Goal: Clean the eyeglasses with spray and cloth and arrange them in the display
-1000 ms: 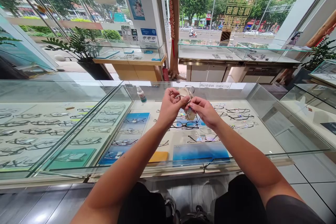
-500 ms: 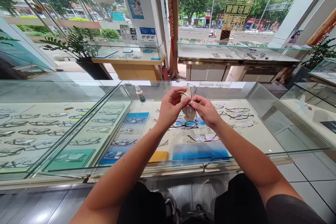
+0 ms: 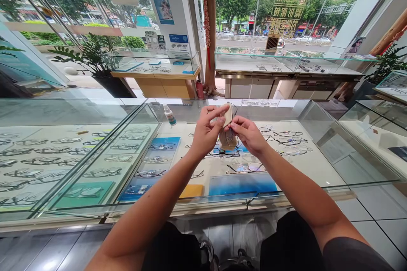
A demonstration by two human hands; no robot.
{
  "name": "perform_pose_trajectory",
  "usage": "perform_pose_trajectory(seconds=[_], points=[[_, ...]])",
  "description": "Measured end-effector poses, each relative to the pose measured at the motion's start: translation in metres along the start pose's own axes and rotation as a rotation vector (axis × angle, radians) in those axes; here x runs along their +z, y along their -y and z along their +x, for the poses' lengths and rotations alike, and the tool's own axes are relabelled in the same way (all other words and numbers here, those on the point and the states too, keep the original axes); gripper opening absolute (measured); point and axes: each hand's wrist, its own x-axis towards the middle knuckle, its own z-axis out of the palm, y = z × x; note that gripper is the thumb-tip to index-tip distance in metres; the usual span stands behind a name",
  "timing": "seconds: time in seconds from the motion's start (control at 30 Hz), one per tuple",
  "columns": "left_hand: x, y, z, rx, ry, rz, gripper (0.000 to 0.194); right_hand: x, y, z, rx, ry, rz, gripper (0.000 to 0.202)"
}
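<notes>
Above the glass display counter [image 3: 286, 112], a pair of thin-rimmed eyeglasses [image 3: 235, 109] is held turned on its side. Its frame is pinched between the closed fingers of my right hand [image 3: 250, 134]. My left hand [image 3: 206, 130] grips a beige cleaning cloth [image 3: 228, 115] with its thumb and fingers, laid against the upper lens. More of the cloth hangs down behind the lower lens. Fingers and cloth hide the bridge and part of the rims. To the left, a small white spray bottle [image 3: 169, 115] stands upright on the glass top.
Under the glass lie rows of eyeglasses [image 3: 246, 168], blue display boards [image 3: 243, 184] and a green board [image 3: 85, 194]. Another glass case [image 3: 375, 114] adjoins at the right. Further cases [image 3: 260, 61] and a potted plant [image 3: 108, 80] stand by the windows.
My left fingers have straightened and shifted slightly, with the cloth now flatter over the upper lens. My right hand keeps nearly the same place on the eyeglasses.
</notes>
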Motion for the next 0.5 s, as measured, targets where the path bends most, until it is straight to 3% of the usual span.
perform_pose_trajectory(seconds=[0.17,0.5], points=[[0.0011,-0.0015,0.0,0.016,0.03,-0.017,0.04,-0.002,-0.0004,0.0006,-0.009,-0.001,-0.029,0.044],[-0.0015,-0.0096,0.0017,-0.018,-0.037,-0.096,0.029,0.003,-0.0038,-0.002,-0.002,0.024,-0.042,0.042]])
